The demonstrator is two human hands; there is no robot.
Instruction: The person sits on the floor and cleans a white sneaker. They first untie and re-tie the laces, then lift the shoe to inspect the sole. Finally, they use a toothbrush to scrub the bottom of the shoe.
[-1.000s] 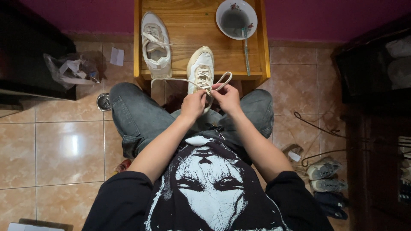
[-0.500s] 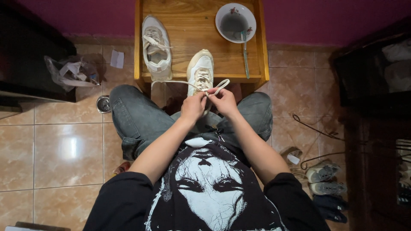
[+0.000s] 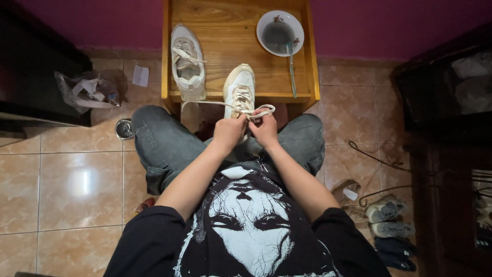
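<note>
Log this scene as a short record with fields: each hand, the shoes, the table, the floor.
left hand: left hand pinches the white shoelace of the near white sneaker
right hand: right hand grips a loop of that lace
second shoe: other white sneaker lies on the wooden table, unheld
table also holds: white floral bowl with a utensil leaning out
floor: crumpled plastic bag on beige tiles, more shoes at right
</note>
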